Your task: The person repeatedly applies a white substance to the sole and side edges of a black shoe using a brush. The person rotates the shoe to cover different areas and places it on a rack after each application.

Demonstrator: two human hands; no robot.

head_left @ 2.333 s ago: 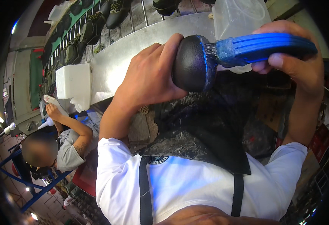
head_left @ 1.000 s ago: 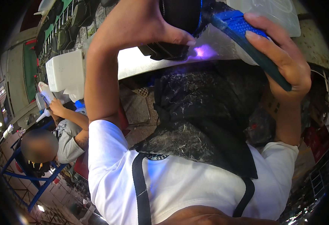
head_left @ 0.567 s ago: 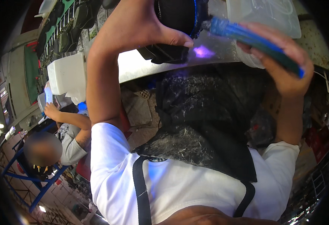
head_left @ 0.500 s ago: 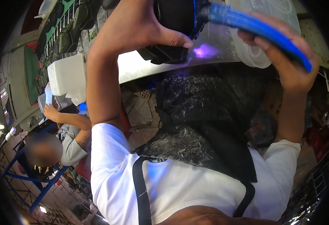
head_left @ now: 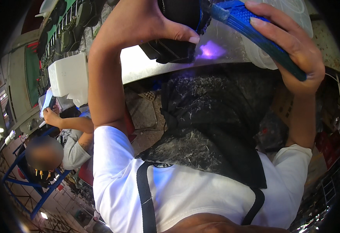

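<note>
Black shoe [head_left: 179,13] in closed left fingers [head_left: 185,37]

The left hand [head_left: 139,23] wraps a shoe [head_left: 179,13] at the top middle, above the worktop [head_left: 146,66], with a second shoe [head_left: 168,50] lying on the worktop just below it. To the right, the right hand [head_left: 294,50] holds a brush [head_left: 255,31] whose head meets the held shoe, and a plastic container [head_left: 282,15] sits behind it. At the left end of the worktop stands a foam box [head_left: 67,75], and below it a seated person [head_left: 61,143] is at the far left, beside the apron [head_left: 212,132] hanging under the worktop's edge.
</note>
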